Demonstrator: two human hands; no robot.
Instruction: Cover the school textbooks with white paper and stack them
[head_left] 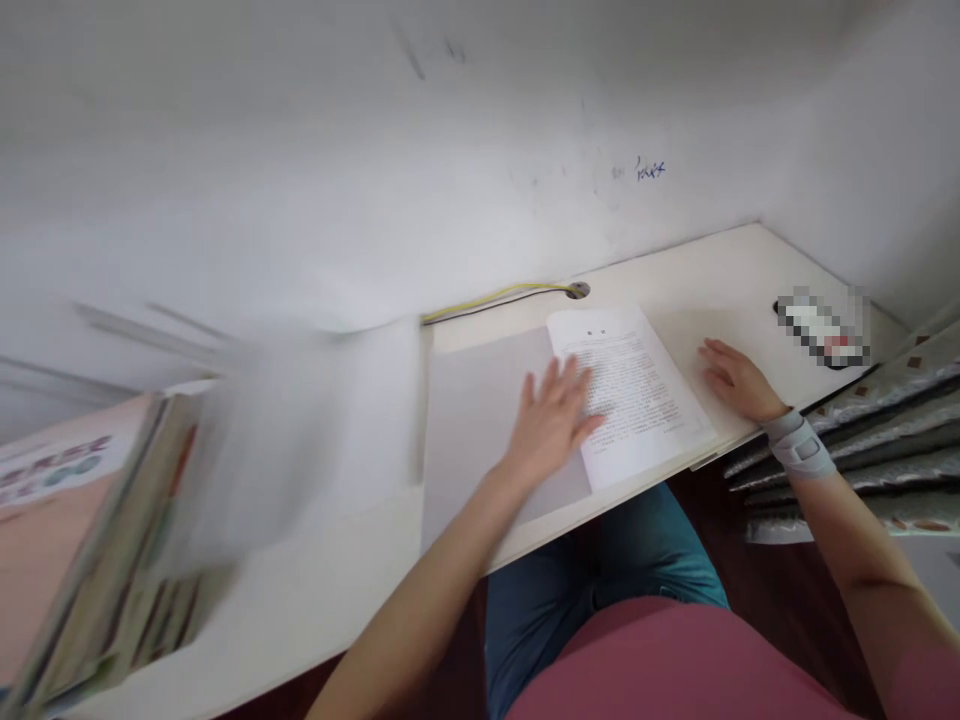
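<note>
An open book (637, 410) lies on the white desk (330, 570), with a plain grey left page and a right page of printed text under a short heading. Across the middle of the book, near the fold, my left hand (551, 425) is spread with its palm down, covering part of the inner text. The hand is slightly blurred. Just beyond the book's right edge, my right hand (739, 380) rests at the desk surface, fingers stretched and holding nothing visible. A pale band with a square face circles my right wrist.
Several books (82, 550) stand at the left, blurred at their right side. A yellow and a black cable (495, 296) run along the wall to a round hole (577, 290). A pixelated object (821, 330) lies at the far right, near a patterned silvery curtain (862, 420).
</note>
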